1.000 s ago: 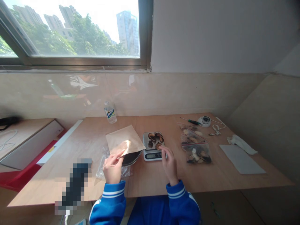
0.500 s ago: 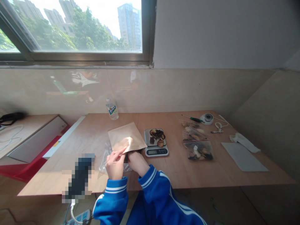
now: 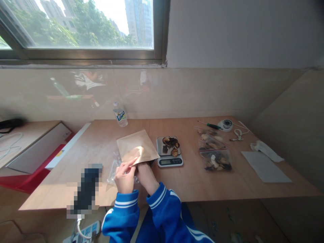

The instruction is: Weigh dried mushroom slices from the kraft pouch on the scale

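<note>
Brown kraft paper pouch (image 3: 136,146) lies on the wooden table (image 3: 177,182), its near open edge held by both hands. Left hand (image 3: 124,177) pinches the near lip between thumb and forefinger. Right hand (image 3: 144,172) has its fingers inside the mouth; their posture cannot be told. Just right stands a small digital scale (image 3: 169,155) carrying dried mushroom pieces (image 3: 170,144). Farther right lie clear zip bags (image 3: 214,153). Beyond the pouch stands a plastic water bottle (image 3: 119,114).
</note>
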`<state>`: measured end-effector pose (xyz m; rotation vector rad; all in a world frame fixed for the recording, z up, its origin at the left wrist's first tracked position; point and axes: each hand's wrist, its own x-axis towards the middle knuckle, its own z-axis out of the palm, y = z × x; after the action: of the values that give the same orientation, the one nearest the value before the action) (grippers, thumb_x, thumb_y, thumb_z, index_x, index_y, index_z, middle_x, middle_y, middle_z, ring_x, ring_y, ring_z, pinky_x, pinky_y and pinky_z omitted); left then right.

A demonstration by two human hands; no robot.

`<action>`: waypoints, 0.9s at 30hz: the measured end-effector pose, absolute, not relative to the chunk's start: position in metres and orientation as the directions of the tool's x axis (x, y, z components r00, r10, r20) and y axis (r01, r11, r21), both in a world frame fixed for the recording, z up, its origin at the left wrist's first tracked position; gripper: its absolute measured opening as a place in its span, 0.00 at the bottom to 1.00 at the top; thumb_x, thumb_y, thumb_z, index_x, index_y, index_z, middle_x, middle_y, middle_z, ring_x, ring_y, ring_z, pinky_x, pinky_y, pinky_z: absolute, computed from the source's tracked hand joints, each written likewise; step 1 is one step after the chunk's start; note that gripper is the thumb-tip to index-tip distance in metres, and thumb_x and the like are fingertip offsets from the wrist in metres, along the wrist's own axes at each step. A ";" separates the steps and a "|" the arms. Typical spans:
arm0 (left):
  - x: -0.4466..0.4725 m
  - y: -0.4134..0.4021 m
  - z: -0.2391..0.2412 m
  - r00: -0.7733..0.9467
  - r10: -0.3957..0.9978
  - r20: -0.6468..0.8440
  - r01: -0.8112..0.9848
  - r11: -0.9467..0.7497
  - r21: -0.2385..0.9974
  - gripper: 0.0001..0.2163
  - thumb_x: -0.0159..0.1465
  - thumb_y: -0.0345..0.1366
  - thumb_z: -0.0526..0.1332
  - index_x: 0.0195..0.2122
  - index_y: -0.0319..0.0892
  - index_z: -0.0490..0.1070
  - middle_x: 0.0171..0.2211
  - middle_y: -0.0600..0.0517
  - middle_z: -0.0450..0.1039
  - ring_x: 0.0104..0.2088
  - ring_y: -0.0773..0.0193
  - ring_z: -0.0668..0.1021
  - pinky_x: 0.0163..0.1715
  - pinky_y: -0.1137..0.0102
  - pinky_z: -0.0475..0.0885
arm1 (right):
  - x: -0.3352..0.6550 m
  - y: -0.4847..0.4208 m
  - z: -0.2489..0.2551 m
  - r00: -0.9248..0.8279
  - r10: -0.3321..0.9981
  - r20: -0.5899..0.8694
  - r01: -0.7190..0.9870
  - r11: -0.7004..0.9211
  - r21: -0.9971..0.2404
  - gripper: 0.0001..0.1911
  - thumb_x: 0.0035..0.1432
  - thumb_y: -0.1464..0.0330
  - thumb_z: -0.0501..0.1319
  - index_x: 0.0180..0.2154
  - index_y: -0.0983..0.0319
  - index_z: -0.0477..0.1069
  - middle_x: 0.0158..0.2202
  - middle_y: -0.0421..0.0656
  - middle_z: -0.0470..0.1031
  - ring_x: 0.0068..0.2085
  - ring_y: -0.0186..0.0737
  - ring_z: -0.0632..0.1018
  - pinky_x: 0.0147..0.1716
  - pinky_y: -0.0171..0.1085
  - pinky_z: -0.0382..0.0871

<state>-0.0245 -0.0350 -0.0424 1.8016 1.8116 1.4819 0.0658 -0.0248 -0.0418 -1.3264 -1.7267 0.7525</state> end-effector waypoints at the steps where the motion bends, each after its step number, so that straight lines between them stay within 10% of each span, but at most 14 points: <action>1: -0.024 -0.035 -0.042 -0.248 0.834 0.494 0.649 -0.236 0.724 0.09 0.57 0.39 0.60 0.36 0.47 0.79 0.27 0.54 0.74 0.27 0.65 0.70 0.33 0.69 0.67 | 0.068 -0.029 -0.042 -0.111 0.972 0.207 0.481 0.235 -0.845 0.14 0.58 0.76 0.56 0.46 0.67 0.70 0.43 0.50 0.75 0.43 0.45 0.75 0.43 0.39 0.69; 14: -0.031 -0.026 -0.041 -0.292 0.822 0.488 0.682 -0.179 0.709 0.10 0.57 0.40 0.59 0.34 0.46 0.79 0.27 0.52 0.74 0.28 0.63 0.70 0.33 0.69 0.67 | 0.139 -0.070 -0.022 0.054 0.992 0.118 -0.088 0.123 -0.989 0.10 0.53 0.68 0.62 0.39 0.59 0.74 0.41 0.43 0.76 0.44 0.40 0.75 0.49 0.40 0.67; 19: -0.032 -0.028 -0.045 -0.283 0.831 0.479 0.694 -0.166 0.700 0.11 0.57 0.38 0.59 0.37 0.45 0.79 0.29 0.51 0.74 0.29 0.63 0.70 0.36 0.68 0.68 | 0.169 -0.063 -0.035 0.055 0.985 -0.162 -0.644 -0.089 -0.760 0.16 0.53 0.59 0.63 0.41 0.62 0.73 0.44 0.47 0.77 0.45 0.41 0.77 0.50 0.44 0.67; 27: -0.036 0.027 -0.048 -0.304 0.851 0.429 0.768 -0.047 0.639 0.10 0.55 0.37 0.61 0.37 0.43 0.78 0.34 0.48 0.76 0.35 0.58 0.73 0.41 0.60 0.67 | 0.191 -0.067 -0.039 0.049 0.977 -0.209 -0.712 -0.112 -0.694 0.19 0.54 0.57 0.62 0.42 0.63 0.73 0.44 0.49 0.77 0.45 0.43 0.78 0.54 0.48 0.66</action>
<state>-0.0355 0.0268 -0.0483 1.7909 2.0982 1.2862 0.1914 -0.0668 -0.0394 -0.7843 -0.4404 1.5110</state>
